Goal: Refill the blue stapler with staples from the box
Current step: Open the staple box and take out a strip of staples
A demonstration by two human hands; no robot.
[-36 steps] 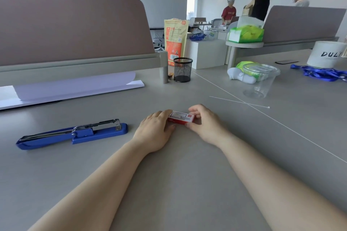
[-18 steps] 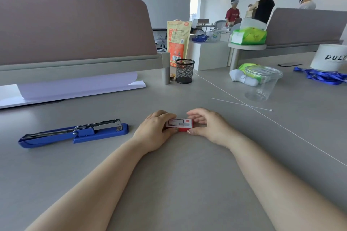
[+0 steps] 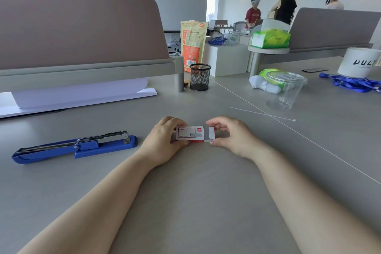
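A small red-and-white staple box [image 3: 190, 134] rests on the grey desk between my two hands. My left hand [image 3: 162, 143] grips its left end. My right hand [image 3: 232, 137] pinches the white inner tray [image 3: 211, 133], which sticks out a little from the box's right end. The blue stapler [image 3: 76, 146] lies opened out flat on the desk to the left, its metal magazine facing up, a hand's width from my left hand. No staples are visible.
A stack of white paper [image 3: 82, 97] lies under the desk divider [image 3: 82, 33] at the back left. A black mesh pen cup [image 3: 200, 77], a clear plastic cup [image 3: 285, 90], a thin white stick [image 3: 261, 114] and blue lanyards [image 3: 354, 83] stand further back and right. People move in the background.
My right hand has drawn the inner tray partly out of the box's right end. The box has tilted so its top label faces up. The stapler has stayed put.
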